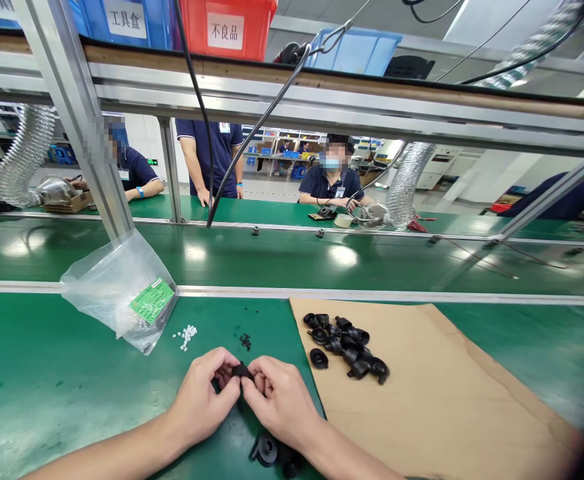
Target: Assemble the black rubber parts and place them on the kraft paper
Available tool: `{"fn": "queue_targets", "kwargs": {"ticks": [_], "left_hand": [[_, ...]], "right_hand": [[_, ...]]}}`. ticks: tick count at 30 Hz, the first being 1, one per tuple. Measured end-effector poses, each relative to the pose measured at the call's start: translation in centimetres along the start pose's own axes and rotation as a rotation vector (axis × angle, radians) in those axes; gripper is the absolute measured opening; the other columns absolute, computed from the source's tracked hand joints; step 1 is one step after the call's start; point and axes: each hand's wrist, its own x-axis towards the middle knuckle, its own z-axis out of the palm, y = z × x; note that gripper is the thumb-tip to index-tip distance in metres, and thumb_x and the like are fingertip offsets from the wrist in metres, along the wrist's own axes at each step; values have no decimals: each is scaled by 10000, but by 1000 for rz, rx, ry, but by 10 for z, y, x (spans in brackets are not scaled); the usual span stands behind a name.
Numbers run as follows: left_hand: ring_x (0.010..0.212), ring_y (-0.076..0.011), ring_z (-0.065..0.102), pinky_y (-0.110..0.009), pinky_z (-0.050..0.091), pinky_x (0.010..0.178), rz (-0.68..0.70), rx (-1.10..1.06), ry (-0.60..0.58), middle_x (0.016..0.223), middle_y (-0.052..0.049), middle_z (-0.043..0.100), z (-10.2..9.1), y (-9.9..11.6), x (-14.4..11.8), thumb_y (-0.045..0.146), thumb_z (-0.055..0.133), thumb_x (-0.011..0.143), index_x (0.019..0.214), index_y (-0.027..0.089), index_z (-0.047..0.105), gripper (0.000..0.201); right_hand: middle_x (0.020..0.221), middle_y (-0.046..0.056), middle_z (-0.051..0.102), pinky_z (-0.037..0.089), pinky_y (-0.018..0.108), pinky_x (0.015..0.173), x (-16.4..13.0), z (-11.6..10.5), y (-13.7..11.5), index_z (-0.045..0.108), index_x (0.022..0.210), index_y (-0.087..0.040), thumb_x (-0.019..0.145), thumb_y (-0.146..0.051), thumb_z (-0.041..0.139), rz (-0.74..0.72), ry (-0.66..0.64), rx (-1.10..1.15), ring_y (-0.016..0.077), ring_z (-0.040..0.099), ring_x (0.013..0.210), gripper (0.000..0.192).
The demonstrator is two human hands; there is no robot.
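Far left on the green bench point(47, 387) lies a clear plastic bag point(122, 290) with a green label, and just right of it a scatter of tiny white bits point(187, 335) and tiny black bits point(245, 341). My left hand point(205, 397) and right hand point(277, 400) meet near the front edge, fingertips of both pinching one small black rubber part point(243, 371) between them. I judge it best to keep it low over the bench and grip with fingertips only, so it cannot spring away. Another black piece point(266, 449) sits under my right wrist. Right, on the brown cardboard sheet point(447, 400), a pile of black parts point(347, 347) waits.
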Motion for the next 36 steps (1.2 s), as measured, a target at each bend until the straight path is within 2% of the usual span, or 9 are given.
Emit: {"fn": "queue_targets", "kwargs": {"ticks": [8, 14, 24, 28, 31, 36], "left_hand": [[763, -182, 675, -262, 540, 698, -20, -34, -8, 881, -39, 734, 0, -5, 2, 135, 600, 872, 972, 200, 696, 153], [806, -190, 692, -272, 550, 731, 18, -22, -26, 953, -63, 739, 0, -4, 2, 179, 583, 920, 1081, 207, 712, 208], [716, -185, 682, -267, 579, 679, 148, 16, -23, 852, -46, 703, -1, -6, -1, 193, 636, 894, 1108, 235, 745, 244], [686, -178, 680, -261, 586, 669, 107, 3, -31, 833, -22, 709, 1, -16, -4, 207, 664, 894, 1275, 264, 688, 386], [652, -170, 652, -251, 569, 636, 67, 16, -42, 805, -12, 692, 3, -25, -6, 223, 659, 911, 1347, 255, 634, 439], [637, -137, 616, -240, 537, 594, 89, 26, -45, 1145, -85, 701, 5, -28, -5, 231, 613, 941, 1233, 266, 664, 298]], "right_hand": [[610, -43, 544, 352, 257, 562, 2, 0, 9, 671, 837, -213, 937, -263, 588, -47, -19, -60, 135, 495, 535, 139], [599, -45, 527, 329, 265, 564, 3, -1, 11, 642, 787, -214, 953, -285, 593, -47, -9, -101, 136, 486, 537, 187], [569, -54, 476, 276, 268, 549, 0, -4, 3, 531, 692, -216, 913, -217, 587, -64, 32, -145, 127, 468, 521, 227], [607, -44, 559, 322, 254, 585, 6, -23, 8, 561, 704, -216, 916, -208, 611, -35, -2, -201, 140, 563, 584, 218], [662, -10, 623, 332, 272, 593, 10, -50, 22, 558, 688, -214, 945, -229, 620, 55, -4, -405, 183, 625, 647, 264], [760, 80, 724, 357, 304, 583, 8, -90, 49, 644, 715, -203, 965, -225, 618, 320, -82, -706, 276, 714, 722, 252]]}}
